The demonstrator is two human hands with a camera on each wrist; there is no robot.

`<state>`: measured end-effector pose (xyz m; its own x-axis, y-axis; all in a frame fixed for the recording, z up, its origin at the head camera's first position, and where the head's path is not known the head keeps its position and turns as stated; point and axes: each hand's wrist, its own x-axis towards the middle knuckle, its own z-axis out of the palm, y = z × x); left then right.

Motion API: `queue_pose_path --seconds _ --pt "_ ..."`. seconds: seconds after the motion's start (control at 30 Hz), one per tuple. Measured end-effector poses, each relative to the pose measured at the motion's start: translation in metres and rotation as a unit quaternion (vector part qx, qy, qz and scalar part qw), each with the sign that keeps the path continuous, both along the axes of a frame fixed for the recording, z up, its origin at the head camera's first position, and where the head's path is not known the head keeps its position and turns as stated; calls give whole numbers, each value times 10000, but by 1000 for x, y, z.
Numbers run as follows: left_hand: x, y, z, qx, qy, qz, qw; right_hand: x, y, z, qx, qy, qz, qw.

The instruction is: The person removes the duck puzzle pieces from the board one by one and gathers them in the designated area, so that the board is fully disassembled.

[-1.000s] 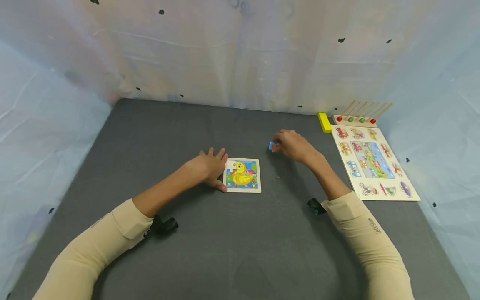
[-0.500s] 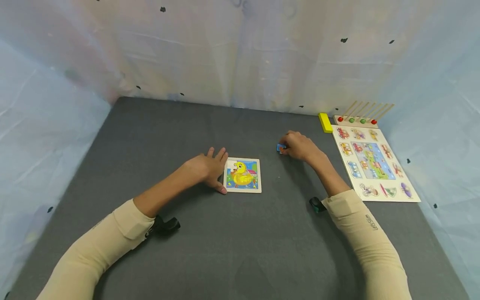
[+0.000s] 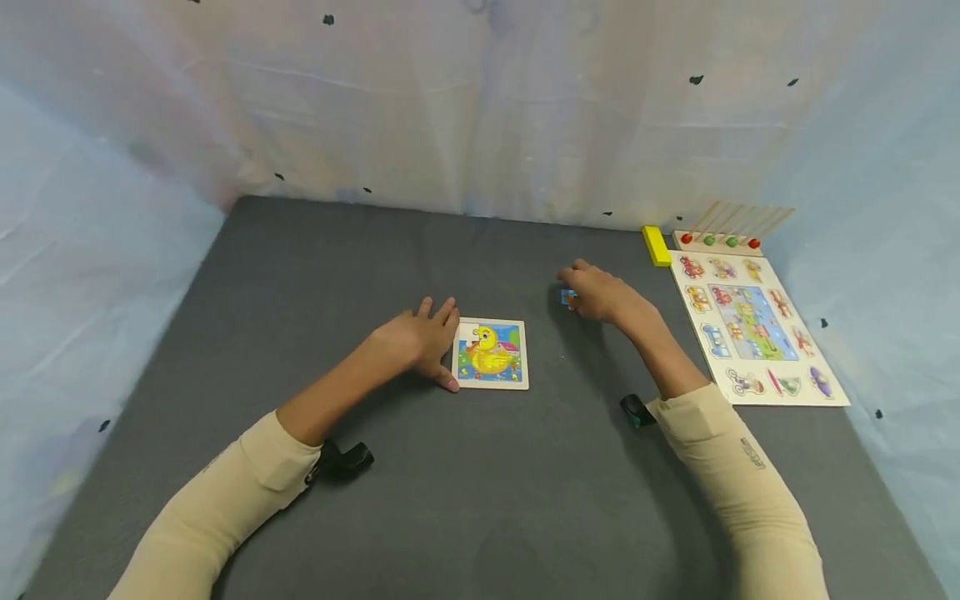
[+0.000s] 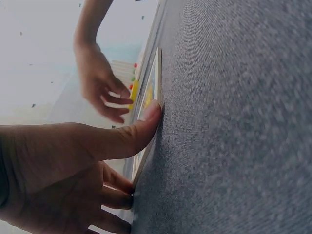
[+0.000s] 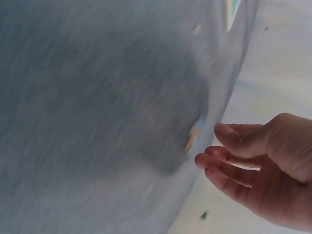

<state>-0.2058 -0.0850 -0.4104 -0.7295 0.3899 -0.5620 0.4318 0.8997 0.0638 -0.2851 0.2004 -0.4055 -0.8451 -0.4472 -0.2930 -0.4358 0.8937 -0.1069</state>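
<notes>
A square duck puzzle (image 3: 491,354) in a pale wooden frame lies on the dark table, with a bare pale patch at its upper left. My left hand (image 3: 420,337) rests against the puzzle's left edge, fingers spread and the thumb at the near corner. The left wrist view shows that thumb (image 4: 148,117) touching the frame. A small blue and orange puzzle piece (image 5: 194,134) lies on the table to the right of the frame. Just above it hovers my right hand (image 3: 600,296), loosely curved; the right wrist view shows a gap between fingertips and piece.
On the right lies a large picture peg board (image 3: 757,329). Behind it stand a wooden rack (image 3: 720,243) with upright sticks and red and green beads, and a yellow block (image 3: 656,247). Plastic sheeting (image 3: 480,117) surrounds the table.
My right hand has carried the puzzle piece a little to the right, let go of it and risen slightly. The left hand has stayed at the puzzle's edge.
</notes>
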Motion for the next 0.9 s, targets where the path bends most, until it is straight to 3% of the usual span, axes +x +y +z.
queue_pose_path --seconds 0.23,0.47,0.63,0.9 --pt "0 1 0 -46 88 -4 10000 26 -44 16 -67 -160 789 9967" --pt "-1 2 0 -192 134 -127 9996 43 -82 9 -108 -187 1414 9897" --pt "0 1 -2 -211 57 -149 9996 52 -90 -1 -224 -8 1505 9884" --pt "-1 1 -3 -246 59 -181 9995 58 -87 -8 -719 98 1299 9889"
